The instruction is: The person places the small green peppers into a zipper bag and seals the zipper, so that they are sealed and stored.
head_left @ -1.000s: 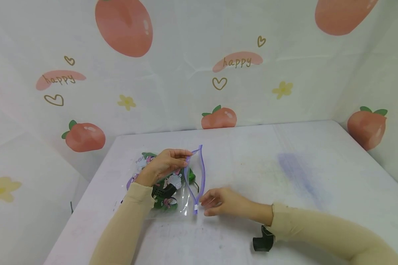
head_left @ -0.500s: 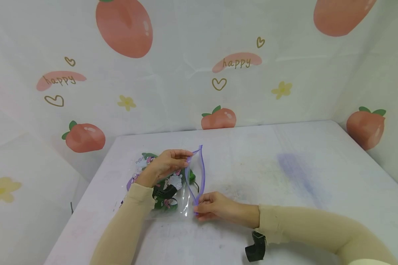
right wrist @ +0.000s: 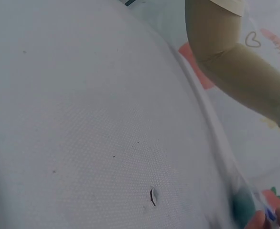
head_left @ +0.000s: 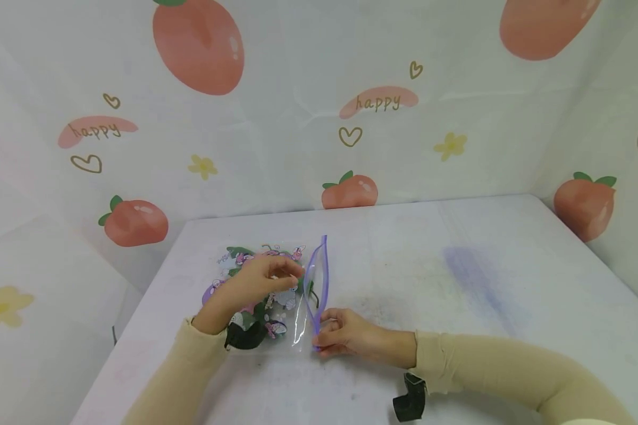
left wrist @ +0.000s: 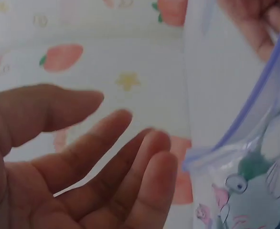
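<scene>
Peach-printed sheeting backs the white desk (head_left: 457, 283) where your clear zip bag (head_left: 298, 313) lies, its purple-edged mouth (head_left: 319, 277) facing away from your left forearm and gaping. Inside the bag sit green and cartoon-printed items (head_left: 276, 295). Your right hand (head_left: 345, 336) pinches the near end of the mouth, likely to anchor it, fingers curled tight on the seal. Your left hand (head_left: 260, 280) rests over the bag beside the mouth; its grip is loose, fingers (left wrist: 130, 167) relaxed and spread, holding nothing.
</scene>
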A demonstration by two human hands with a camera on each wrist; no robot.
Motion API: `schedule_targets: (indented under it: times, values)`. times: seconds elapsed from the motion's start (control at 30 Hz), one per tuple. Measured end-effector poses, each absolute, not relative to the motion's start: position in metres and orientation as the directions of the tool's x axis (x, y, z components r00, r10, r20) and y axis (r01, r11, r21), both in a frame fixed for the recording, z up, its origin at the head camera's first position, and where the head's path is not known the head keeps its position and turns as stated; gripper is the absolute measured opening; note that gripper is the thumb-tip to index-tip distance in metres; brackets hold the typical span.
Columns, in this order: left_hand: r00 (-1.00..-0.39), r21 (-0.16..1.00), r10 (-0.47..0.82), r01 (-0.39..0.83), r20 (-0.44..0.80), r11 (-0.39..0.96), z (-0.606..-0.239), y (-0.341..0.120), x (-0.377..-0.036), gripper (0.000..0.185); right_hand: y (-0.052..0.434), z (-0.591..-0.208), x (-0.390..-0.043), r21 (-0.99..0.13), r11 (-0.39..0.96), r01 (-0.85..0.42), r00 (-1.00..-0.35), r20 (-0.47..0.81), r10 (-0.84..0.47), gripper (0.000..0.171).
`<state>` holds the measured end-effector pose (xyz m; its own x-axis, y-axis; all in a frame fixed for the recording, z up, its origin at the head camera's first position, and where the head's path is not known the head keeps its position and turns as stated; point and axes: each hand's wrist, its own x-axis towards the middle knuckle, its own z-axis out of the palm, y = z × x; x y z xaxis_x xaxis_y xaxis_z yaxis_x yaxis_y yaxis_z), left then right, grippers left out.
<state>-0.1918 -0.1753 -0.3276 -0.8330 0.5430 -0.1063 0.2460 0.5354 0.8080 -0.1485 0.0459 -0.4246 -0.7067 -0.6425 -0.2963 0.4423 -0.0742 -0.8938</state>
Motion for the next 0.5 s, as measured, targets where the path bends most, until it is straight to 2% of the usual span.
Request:
schedule_targets:
  times: [0.1, 0.17, 0.27, 0.33, 0.43, 0.5]
  values:
    - [-0.751, 0.836, 0.649, 0.275, -0.121, 0.474, -0.328, -0.173, -0.172, 0.022, 0.047, -0.425, -0.150, -0.902, -0.063, 0.428, -0.709, -0.292, -0.642, 0.032]
    - [-0.678, 0.892, 0.719, 0.219, -0.153, 0.396, -0.333, -0.172, -0.162, 0.024, 0.048, -0.425, -0.150, -0.910, -0.050, 0.413, -0.713, -0.288, -0.640, 0.034]
    - [-0.579, 0.947, 0.786, 0.072, -0.216, 0.313, -0.346, -0.173, -0.148, 0.027, 0.049, -0.425, -0.150, -0.918, -0.037, 0.395, -0.715, -0.282, -0.639, 0.035]
    - [-0.537, 0.954, 0.799, -0.034, -0.270, 0.299, -0.356, -0.173, -0.140, 0.030, 0.049, -0.425, -0.150, -0.922, -0.034, 0.387, -0.717, -0.277, -0.639, 0.033]
    - [-0.500, 0.933, 0.788, -0.201, -0.359, 0.298, -0.371, -0.173, -0.126, 0.034, 0.048, -0.424, -0.151, -0.925, -0.030, 0.378, -0.722, -0.275, -0.635, 0.029]
    - [-0.497, 0.913, 0.770, -0.292, -0.400, 0.286, -0.381, -0.172, -0.117, 0.037, 0.048, -0.423, -0.152, -0.925, -0.027, 0.378, -0.728, -0.279, -0.626, 0.028]
